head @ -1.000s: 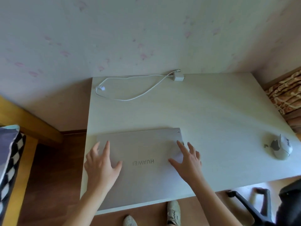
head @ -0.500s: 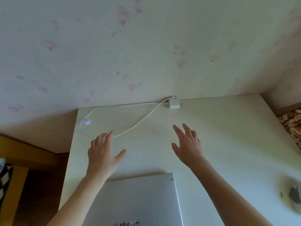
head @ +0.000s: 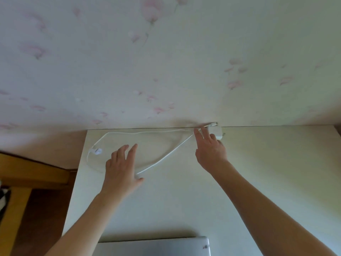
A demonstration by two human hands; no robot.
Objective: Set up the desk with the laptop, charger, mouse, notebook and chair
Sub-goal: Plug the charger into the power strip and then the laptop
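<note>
Both arms reach forward over the desk (head: 258, 182), almost fully stretched. The right hand (head: 210, 150) is at the far edge of the desk, next to the wall (head: 166, 61). Its fingers are spread and point to the charger (head: 217, 133), a small white block which lies against the wall. The fingertips (head: 203, 131) touch or almost touch the block and the start of the cable (head: 166, 157); I cannot tell if they already grip it. The hand looks loosely spread, not closed around anything.

The left hand (head: 122, 168) is flat with palm down and the fingers wide apart, above the desk inside the big loop of the white cable. It covers part of the cable near the thumb. It holds nothing. The cable runs from the charger to the left, makes a loop, and ends in a small plug (head: 96, 151) near the left edge of the desk.

The laptop (head: 153, 246) is closed and lies at the near edge, between the two forearms, well apart from both hands.
</note>
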